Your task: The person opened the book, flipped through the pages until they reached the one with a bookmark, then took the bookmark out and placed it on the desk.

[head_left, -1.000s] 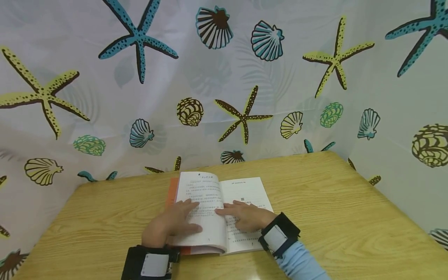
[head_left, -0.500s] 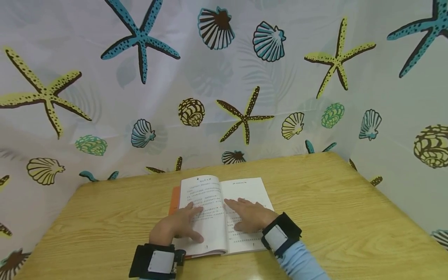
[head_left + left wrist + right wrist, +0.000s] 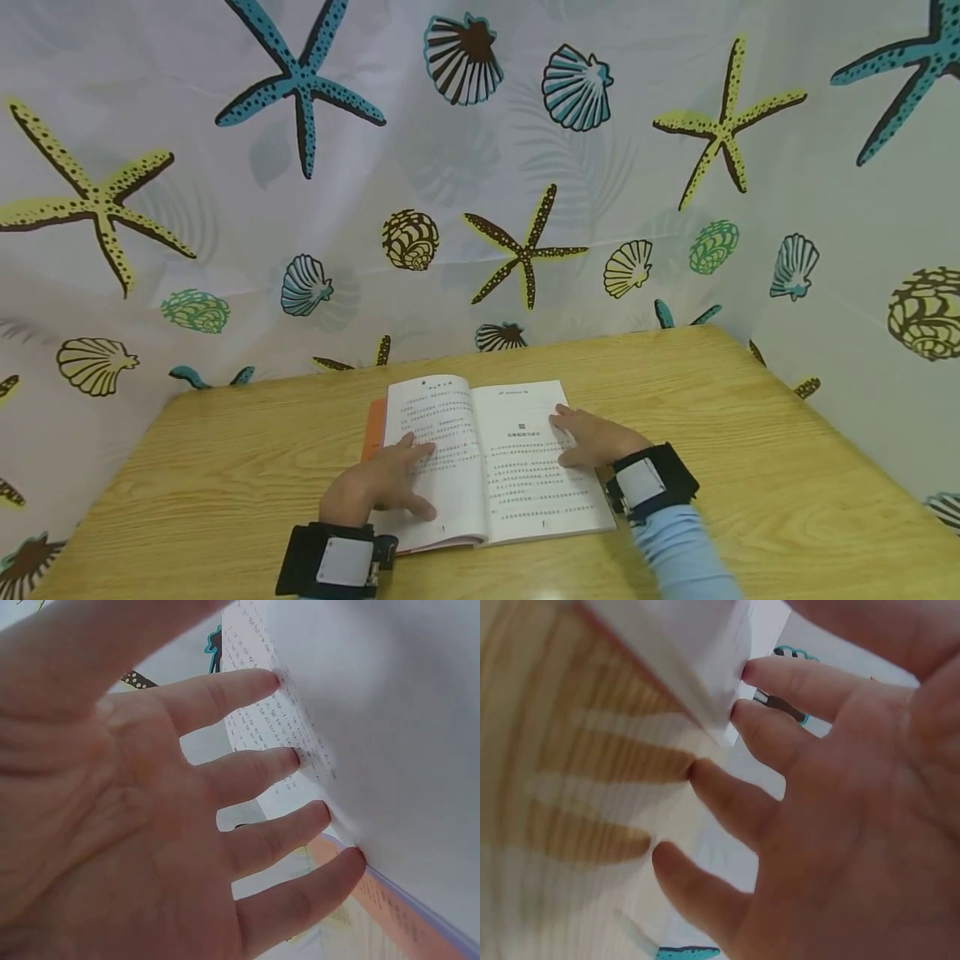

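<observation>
An open book [image 3: 517, 483] with white printed pages and an orange cover edge [image 3: 373, 427] lies on the table. Spread over its left page [image 3: 390, 735], my left hand [image 3: 384, 483] rests its fingertips on the paper; in the left wrist view the fingers are straight and apart. My right hand [image 3: 597, 437] is at the book's right edge. In the right wrist view two of its fingertips touch the page edge [image 3: 697, 667], while the other fingers of the right hand [image 3: 817, 802] reach past it over the wood.
The wooden table [image 3: 750, 433] extends on both sides of the book. Behind and to the right hangs a white cloth [image 3: 465, 150] printed with starfish and shells. Each wrist wears a black strap [image 3: 652, 479] with a pale plate.
My right hand has slid from the book's middle across the right page to its outer edge. Earlier, my left hand shifted slightly right and the left page settled flatter.
</observation>
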The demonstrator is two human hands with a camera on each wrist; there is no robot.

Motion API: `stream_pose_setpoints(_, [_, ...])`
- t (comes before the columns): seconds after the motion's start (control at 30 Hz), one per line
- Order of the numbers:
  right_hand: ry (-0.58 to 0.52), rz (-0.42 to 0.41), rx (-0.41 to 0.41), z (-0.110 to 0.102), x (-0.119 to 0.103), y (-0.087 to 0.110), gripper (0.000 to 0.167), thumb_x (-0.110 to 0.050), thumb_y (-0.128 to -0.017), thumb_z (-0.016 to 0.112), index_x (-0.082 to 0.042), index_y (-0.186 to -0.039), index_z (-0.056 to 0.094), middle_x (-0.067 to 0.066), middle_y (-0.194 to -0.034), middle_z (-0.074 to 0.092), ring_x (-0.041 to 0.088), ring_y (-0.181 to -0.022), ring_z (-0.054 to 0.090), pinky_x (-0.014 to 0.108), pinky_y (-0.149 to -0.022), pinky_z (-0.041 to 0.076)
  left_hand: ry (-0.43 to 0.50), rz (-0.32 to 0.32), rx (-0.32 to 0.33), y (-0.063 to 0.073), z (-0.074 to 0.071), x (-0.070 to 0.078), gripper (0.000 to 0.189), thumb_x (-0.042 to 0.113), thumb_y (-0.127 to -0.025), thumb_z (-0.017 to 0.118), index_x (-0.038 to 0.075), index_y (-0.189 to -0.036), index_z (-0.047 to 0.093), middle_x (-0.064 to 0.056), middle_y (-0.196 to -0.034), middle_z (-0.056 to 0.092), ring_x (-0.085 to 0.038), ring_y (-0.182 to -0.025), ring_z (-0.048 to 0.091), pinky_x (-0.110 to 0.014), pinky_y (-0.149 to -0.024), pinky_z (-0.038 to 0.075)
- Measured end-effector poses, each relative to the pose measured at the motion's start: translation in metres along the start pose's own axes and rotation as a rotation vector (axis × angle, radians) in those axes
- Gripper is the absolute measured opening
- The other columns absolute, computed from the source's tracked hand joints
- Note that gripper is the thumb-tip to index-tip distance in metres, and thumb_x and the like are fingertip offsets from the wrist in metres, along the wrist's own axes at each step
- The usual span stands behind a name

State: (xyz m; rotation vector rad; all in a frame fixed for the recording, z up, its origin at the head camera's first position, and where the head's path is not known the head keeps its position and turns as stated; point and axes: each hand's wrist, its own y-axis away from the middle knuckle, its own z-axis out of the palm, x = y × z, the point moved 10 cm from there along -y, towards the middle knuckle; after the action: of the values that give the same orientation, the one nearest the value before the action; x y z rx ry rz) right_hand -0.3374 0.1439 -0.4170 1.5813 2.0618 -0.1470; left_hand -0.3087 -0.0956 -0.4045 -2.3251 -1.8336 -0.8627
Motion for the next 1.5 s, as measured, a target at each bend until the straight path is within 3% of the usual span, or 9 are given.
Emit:
stream_pose_setpoints(0.27, [-0.016,0.019,0.018,-0.007,0.014,0.002,0.07,-0.006,-0.089,0.074,0.009,-0.148,0.042,0.025,-0.158,0.035,0.054,-0.145,0.024,0.064,-0.116,0.023,-0.003,0.002,-0.001,0.001,0.0,0.0,0.087,0.019,-0.072,0.093,0.007,-0.148,0.052,-0.027,-0.159,0.031,-0.051,-0.143,0.031,-0.066,-0.111,0.032])
stream_pose_setpoints(0.57, [0.014,0.086,0.012,-0.009,0.02,0.002,0.074,-0.015,-0.088,0.075,0.017,-0.145,0.04,0.038,-0.158,0.021,0.061,-0.144,0.014,0.07,-0.114,0.019,0.008,-0.001,0.006,0.002,-0.001,0.0,0.087,0.017,-0.072,0.093,0.006,-0.148,0.052,-0.028,-0.159,0.032,-0.051,-0.143,0.031,-0.066,-0.111,0.032])
stream_pose_setpoints(1.0, [0.081,0.075,0.024,-0.012,0.007,0.006,0.074,-0.007,-0.085,0.075,0.02,-0.144,0.038,0.037,-0.157,0.025,0.059,-0.144,0.017,0.067,-0.115,0.021,0.005,-0.008,0.009,0.001,0.0,-0.002,0.087,0.019,-0.072,0.093,0.008,-0.148,0.053,-0.027,-0.159,0.032,-0.051,-0.144,0.03,-0.068,-0.11,0.031])
stream_pose_setpoints(1.07, [0.091,0.055,0.034,-0.014,0.005,0.007,0.072,-0.007,-0.085,0.075,0.019,-0.143,0.041,0.037,-0.155,0.029,0.058,-0.143,0.022,0.066,-0.114,0.024,0.002,-0.009,0.008,0.001,0.0,-0.002,0.087,0.019,-0.072,0.093,0.008,-0.148,0.053,-0.026,-0.159,0.032,-0.051,-0.144,0.03,-0.067,-0.11,0.031])
stream_pose_setpoints(1.1, [0.071,0.045,0.041,-0.015,0.004,0.007,0.067,-0.007,-0.085,0.074,0.017,-0.14,0.045,0.036,-0.15,0.038,0.056,-0.139,0.032,0.064,-0.112,0.03,0.002,-0.01,0.007,0.001,0.0,-0.001,0.087,0.019,-0.072,0.093,0.008,-0.148,0.053,-0.026,-0.159,0.032,-0.05,-0.144,0.03,-0.067,-0.11,0.031])
stream_pose_setpoints(1.17, [0.021,0.016,0.063,-0.019,0.002,0.008,0.058,-0.005,-0.089,0.071,0.015,-0.138,0.049,0.033,-0.14,0.051,0.048,-0.128,0.049,0.058,-0.106,0.04,0.001,-0.01,0.007,0.0,0.0,-0.001,0.087,0.019,-0.072,0.093,0.008,-0.148,0.053,-0.026,-0.159,0.032,-0.05,-0.144,0.03,-0.067,-0.11,0.031])
stream_pose_setpoints(1.27, [-0.073,-0.051,0.096,-0.026,-0.001,0.01,0.046,-0.003,-0.096,0.063,0.013,-0.137,0.05,0.028,-0.127,0.061,0.037,-0.112,0.061,0.049,-0.095,0.051,-0.003,-0.009,0.007,0.0,0.0,-0.002,0.086,0.019,-0.072,0.093,0.008,-0.148,0.053,-0.026,-0.159,0.032,-0.05,-0.144,0.031,-0.067,-0.11,0.031])
stream_pose_setpoints(1.37, [-0.146,-0.141,0.094,-0.032,-0.006,0.013,0.044,0.0,-0.1,0.053,0.017,-0.14,0.045,0.031,-0.126,0.062,0.034,-0.109,0.063,0.044,-0.088,0.053,-0.008,-0.008,0.006,0.0,0.0,-0.002,0.086,0.019,-0.072,0.093,0.008,-0.148,0.053,-0.026,-0.159,0.032,-0.051,-0.144,0.031,-0.067,-0.11,0.031])
stream_pose_setpoints(1.5, [-0.245,-0.294,0.032,-0.034,-0.017,0.018,0.041,0.004,-0.102,0.045,0.017,-0.14,0.046,0.03,-0.126,0.062,0.036,-0.111,0.064,0.045,-0.089,0.054,-0.018,-0.005,0.006,-0.001,0.0,-0.001,0.086,0.02,-0.072,0.093,0.008,-0.147,0.053,-0.027,-0.159,0.032,-0.051,-0.143,0.031,-0.068,-0.11,0.031])
